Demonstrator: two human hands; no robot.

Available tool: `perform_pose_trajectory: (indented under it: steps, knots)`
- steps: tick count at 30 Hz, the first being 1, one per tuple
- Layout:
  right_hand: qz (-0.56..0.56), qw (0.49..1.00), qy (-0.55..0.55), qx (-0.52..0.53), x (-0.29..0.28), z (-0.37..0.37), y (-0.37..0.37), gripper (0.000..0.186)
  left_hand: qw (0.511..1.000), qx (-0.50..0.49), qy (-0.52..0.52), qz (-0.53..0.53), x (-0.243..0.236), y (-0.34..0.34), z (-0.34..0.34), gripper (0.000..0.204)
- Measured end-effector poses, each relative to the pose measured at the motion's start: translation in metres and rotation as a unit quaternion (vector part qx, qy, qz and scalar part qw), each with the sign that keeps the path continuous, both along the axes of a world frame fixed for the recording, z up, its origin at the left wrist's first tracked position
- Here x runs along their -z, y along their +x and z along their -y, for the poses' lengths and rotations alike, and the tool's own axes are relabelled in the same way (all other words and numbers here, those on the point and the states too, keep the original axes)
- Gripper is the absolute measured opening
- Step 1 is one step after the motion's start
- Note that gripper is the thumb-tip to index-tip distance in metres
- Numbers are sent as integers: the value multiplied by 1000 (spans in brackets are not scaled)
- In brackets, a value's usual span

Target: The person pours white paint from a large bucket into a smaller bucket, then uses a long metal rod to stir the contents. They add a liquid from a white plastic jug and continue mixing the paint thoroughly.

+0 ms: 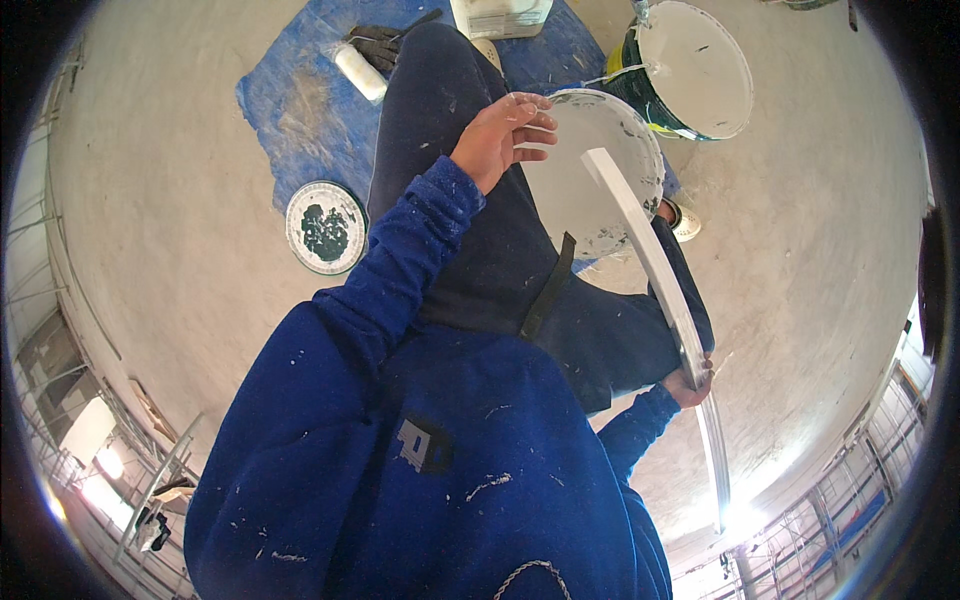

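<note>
A long, pale metal straightedge (645, 235) slants beside my right leg, one end over a round white tub (650, 135) with smeared edges. My right hand (688, 386) is closed around it below the middle. My left hand (507, 138) hovers at the tub's left edge, over my thigh, with its fingers apart and loosely bent, holding nothing. White smears mark its fingers. The tub sits between my legs, pale material showing inside it. A dark strap or strip (550, 285) lies across my lap.
Another bucket (695, 70), dark green outside, with whitish content and a cable or tool at its edge, stands far right. On the blue sheet (290, 110) lie a white roller (360, 73) and dark glove (376, 46). A stained lid (326, 228) is at left; a white container (503, 17) is ahead.
</note>
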State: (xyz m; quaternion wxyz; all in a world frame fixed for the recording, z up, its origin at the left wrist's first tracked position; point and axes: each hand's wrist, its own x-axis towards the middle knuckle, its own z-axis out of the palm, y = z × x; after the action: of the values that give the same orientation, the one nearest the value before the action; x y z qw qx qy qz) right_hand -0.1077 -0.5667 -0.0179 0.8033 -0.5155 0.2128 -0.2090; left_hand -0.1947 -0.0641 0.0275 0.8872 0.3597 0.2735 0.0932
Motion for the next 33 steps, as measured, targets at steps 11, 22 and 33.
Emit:
perform_pose_trajectory:
  steps: [11,22,33]
  knots:
    - [25,999,-31,-27,-1,-8,-1,29,1000,-5,-6,9,1,-2,-2,32]
    - [23,1000,-7,4,-6,-12,1,23,1000,-7,-1,3,1,-1,-2,33]
    - [158,962,-214,58,15,-13,5,30,1000,-6,6,2,1,-1,-1,33]
